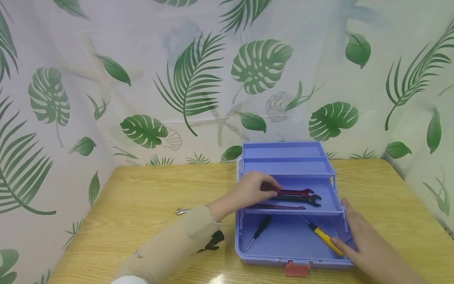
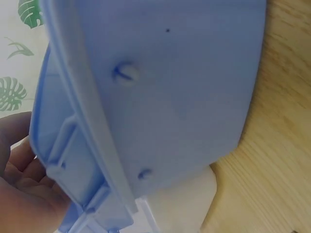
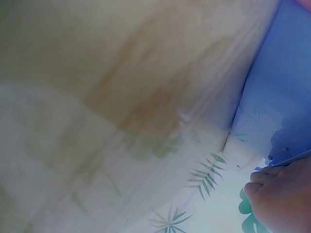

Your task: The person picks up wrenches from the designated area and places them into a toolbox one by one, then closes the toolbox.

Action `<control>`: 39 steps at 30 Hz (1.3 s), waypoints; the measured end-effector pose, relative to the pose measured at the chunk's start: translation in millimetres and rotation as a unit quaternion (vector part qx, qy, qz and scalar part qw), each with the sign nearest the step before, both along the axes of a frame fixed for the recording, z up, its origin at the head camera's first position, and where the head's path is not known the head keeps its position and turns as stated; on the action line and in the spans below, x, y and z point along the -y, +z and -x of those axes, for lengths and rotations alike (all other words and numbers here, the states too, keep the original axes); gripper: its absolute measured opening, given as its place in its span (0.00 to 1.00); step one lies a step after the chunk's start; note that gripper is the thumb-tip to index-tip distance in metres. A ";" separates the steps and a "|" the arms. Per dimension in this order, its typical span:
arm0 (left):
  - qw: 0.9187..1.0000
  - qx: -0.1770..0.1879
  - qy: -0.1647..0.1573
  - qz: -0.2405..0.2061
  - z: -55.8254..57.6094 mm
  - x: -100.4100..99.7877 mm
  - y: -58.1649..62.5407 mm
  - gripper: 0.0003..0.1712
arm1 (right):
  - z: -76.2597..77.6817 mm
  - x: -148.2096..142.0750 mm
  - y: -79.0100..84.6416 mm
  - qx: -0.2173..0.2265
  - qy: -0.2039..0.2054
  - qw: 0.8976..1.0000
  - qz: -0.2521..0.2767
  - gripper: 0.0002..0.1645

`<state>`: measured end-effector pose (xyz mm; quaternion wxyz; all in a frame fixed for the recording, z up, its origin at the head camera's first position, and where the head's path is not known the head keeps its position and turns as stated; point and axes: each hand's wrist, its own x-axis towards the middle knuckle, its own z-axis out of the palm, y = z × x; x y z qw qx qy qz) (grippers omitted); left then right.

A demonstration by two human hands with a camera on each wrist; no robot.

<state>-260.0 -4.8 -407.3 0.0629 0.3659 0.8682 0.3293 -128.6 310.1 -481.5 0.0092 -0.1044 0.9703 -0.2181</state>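
Note:
A blue-purple toolbox [image 1: 244,258] stands open on the table, its stepped trays raised at the back. Over the middle tray [image 1: 328,187], my left hand [image 1: 252,189] pinches a red wrench [image 1: 298,192] near one end between thumb and fingertips. Just in front lie a black open-end wrench [image 1: 301,199] and a thin dark red tool [image 1: 283,206]. My right hand [image 1: 363,236] holds the right side of the box, thumb over the rim and fingers along the outer wall. In the left wrist view, the box wall [image 2: 180,97] hides the wrenches.
Inside the bottom compartment lie a black-handled screwdriver [image 1: 262,227] and a yellow-handled screwdriver [image 1: 326,239]. A red latch [image 1: 297,269] hangs at the front. Left of the box are a silver wrench [image 1: 182,211] and a black tool [image 1: 214,240], both partly behind my left sleeve [image 1: 173,240].

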 end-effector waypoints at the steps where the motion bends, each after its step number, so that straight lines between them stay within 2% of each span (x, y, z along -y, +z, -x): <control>1: 1.000 0.002 0.001 -0.002 -0.2 1.5 0.8 0.12 | 0.0 0.3 0.4 0.000 0.000 1.000 -0.002 0.64; 18: 0.998 0.034 0.014 -0.045 -7.3 29.6 13.6 0.10 | 0.0 -0.7 -2.6 -0.008 0.004 1.000 0.002 0.62; 34: 0.994 0.038 0.058 -0.090 -11.0 81.5 21.6 0.11 | 2.3 -1.2 -1.5 -0.008 0.005 1.000 -0.013 0.64; 39: 0.993 0.027 0.067 -0.098 -13.2 99.0 22.2 0.12 | 2.9 -0.8 -1.5 -0.008 0.006 1.000 -0.015 0.64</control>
